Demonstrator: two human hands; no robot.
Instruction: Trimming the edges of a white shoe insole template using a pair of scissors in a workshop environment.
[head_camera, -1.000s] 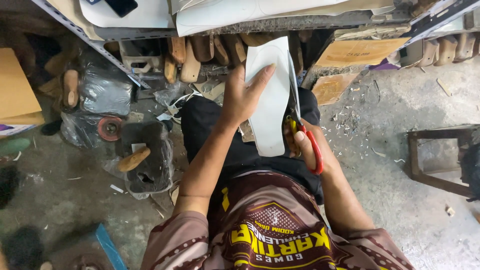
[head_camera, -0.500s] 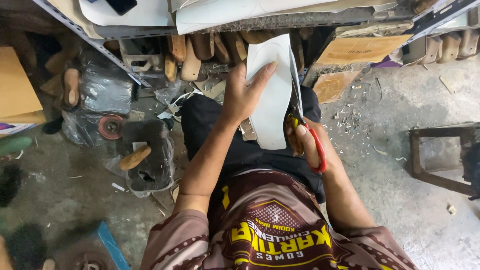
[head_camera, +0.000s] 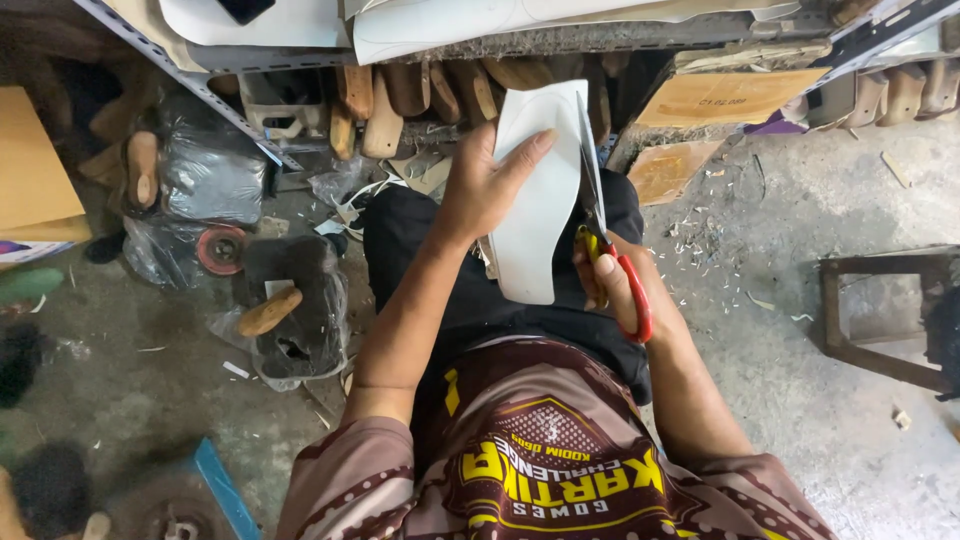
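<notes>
Two hands busy, left hand (head_camera: 487, 190) gripping white sole-shaped sheet (head_camera: 540, 200) over lap, right hand (head_camera: 612, 285) closed around red-handled scissors (head_camera: 610, 255) at its edge

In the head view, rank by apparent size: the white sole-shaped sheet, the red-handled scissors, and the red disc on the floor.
1. White sole-shaped sheet, held by the left hand.
2. Red-handled scissors, in the right hand.
3. Red disc; it lies farther from the camera, so its true size is unsure.
</notes>
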